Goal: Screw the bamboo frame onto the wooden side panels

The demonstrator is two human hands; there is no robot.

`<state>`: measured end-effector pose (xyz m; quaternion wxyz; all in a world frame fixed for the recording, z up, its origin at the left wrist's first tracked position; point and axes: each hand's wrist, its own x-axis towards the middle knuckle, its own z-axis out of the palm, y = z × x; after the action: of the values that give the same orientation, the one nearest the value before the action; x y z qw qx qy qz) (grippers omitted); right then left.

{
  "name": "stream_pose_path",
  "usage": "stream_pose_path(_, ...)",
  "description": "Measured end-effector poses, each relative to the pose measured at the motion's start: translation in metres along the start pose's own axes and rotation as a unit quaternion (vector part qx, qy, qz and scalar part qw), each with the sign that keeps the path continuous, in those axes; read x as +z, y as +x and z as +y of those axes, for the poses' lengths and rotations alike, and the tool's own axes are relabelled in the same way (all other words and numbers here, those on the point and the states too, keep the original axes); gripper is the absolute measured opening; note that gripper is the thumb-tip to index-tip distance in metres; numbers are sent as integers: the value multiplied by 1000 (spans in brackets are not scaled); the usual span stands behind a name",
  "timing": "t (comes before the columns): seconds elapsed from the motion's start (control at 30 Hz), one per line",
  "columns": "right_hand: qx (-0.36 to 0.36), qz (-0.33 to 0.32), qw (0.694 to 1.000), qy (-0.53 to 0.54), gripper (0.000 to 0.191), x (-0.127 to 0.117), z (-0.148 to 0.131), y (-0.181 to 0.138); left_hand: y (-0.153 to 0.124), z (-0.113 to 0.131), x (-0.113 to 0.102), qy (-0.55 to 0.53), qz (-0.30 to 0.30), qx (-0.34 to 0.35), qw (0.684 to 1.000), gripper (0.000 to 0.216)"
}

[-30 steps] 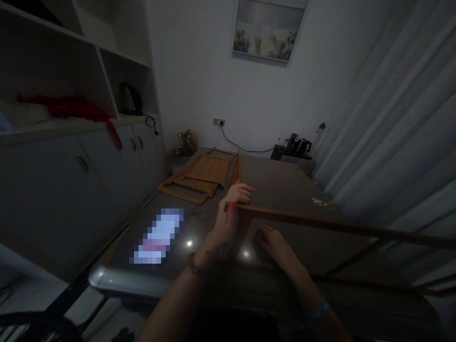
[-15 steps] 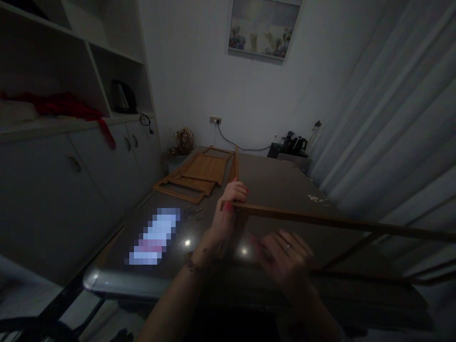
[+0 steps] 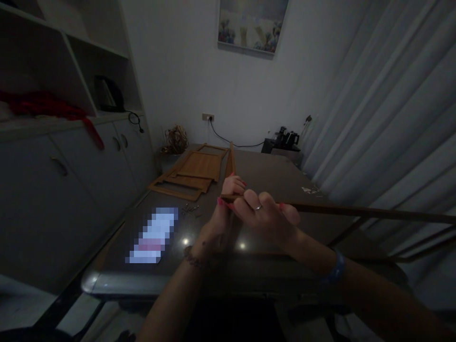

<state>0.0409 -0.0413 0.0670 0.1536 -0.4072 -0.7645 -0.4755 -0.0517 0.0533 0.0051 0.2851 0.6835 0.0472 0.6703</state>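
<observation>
1. I see a brown, slim-railed wooden frame [image 3: 338, 209] stretching from the centre of my view to the right edge, nearly level along its top, held at its left end.
2. I see a lighter wooden panel [image 3: 231, 161] upright at centre, its lower part hidden.

The frame [image 3: 335, 208] looks wooden, the tabletop [image 3: 263, 173] smooth and glossy.

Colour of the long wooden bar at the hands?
Brown, looking dark in the dim light; the wooden bar shows best in the head view.
</observation>
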Motion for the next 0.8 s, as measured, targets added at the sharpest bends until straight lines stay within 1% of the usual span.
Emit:
stream_pose_path(0.1,-43,26,998,39,31,-5,7,4,0,-5,-1,4,-14,-4,1000,75)
stream_pose_path(0.23,-87,51,995,-15,34,-11,12,12,-2,-10,-2,9,-15,-4,1000,77)
stream_pose_path(0.3,-101,35,994,-19,37,-14,14,14,-3,-10,-2,6,-14,10,1000,78)
stream_pose_path(0.4,-118,-12,993,-3,43,-17,17,14,-2,-8,-3,-5,-18,33,999,76)
stream_pose_path(0.53,-156,-34,986,-50,44,-21,18,16,0,-4,-3,-2,-20,28,999,75)
stream_pose_path(0.63,-131,-51,990,-2,46,-24,17,20,0,-3,-3,2,-16,15,1000,76)
stream_pose_path(0.7,-111,-44,992,47,47,-23,16,22,-1,-3,-2,-1,-17,5,1000,76)
stream_pose_path(0.8,-91,-34,989,114,41,-18,16,20,-2,-2,0,-2,-6,-18,1000,76)
